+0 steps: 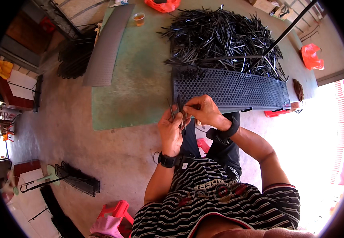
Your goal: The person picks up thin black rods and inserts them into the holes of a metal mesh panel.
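My left hand [170,134] is raised just off the near edge of the table, its fingers closed on a few thin dark strips [170,106]. Beside it on the right, my right hand [208,112] pinches a thin strip at the thumb and fingertip, close to the left hand's strips. Right behind both hands lies a black panel [235,89] covered in small round holes, along the table's near edge. Beyond the panel a big heap of loose black strips [219,37] covers the table. What the strips are made of, I cannot tell.
A green table [134,91] carries a long grey sheet [110,47], a cup of amber liquid [139,19] and a red plastic bag [162,4]. A thin black rod [291,28] slants over the heap. A red stool [116,214] and black racks [78,178] stand lower left.
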### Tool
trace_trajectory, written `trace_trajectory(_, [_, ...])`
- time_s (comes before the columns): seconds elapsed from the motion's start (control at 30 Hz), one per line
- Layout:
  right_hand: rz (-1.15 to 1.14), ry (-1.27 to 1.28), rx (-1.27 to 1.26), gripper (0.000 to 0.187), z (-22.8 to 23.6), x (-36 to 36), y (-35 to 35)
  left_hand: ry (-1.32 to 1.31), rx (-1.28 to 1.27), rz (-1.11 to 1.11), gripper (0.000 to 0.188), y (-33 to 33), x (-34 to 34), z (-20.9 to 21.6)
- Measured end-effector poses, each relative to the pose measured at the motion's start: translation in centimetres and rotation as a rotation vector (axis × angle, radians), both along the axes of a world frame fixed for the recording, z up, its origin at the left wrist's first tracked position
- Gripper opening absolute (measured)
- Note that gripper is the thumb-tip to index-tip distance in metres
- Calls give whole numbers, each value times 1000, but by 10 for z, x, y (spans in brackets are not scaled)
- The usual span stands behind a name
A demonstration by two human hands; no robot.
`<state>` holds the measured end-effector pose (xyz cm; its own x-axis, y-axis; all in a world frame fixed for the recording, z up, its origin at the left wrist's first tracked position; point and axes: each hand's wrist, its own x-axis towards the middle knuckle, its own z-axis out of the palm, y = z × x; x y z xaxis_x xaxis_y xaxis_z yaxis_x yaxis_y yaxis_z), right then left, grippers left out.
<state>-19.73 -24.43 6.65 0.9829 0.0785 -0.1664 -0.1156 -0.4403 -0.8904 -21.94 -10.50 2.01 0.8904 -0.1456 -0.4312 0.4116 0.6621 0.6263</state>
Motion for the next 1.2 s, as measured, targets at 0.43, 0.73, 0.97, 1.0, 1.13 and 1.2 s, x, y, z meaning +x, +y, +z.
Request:
trace_trajectory(0.43, [-250, -599, 26, 14, 3, 58, 3, 6, -20, -65, 20, 14, -2, -11])
trace_trajectory(0.73, [-69, -786, -364, 14, -10, 75, 3, 7, 39, -104, 20, 20, 3, -15])
trace_trajectory(0.97, [156, -740, -663, 11, -7, 87, 1, 11, 5, -89, 19, 20, 7, -10])
trace_trajectory(1.0, [144, -802, -637, 10, -4, 84, 2, 7, 9, -80, 19, 21, 8, -9])
trace_trajectory(1.13, [411, -1036, -380, 22, 10, 42, -1, 14, -37, -40, 18, 21, 12, -3])
trace_trajectory(1.2, [677, -1157, -524, 19, 3, 15, -1, -10, -110, -15, 16, 21, 13, -9])
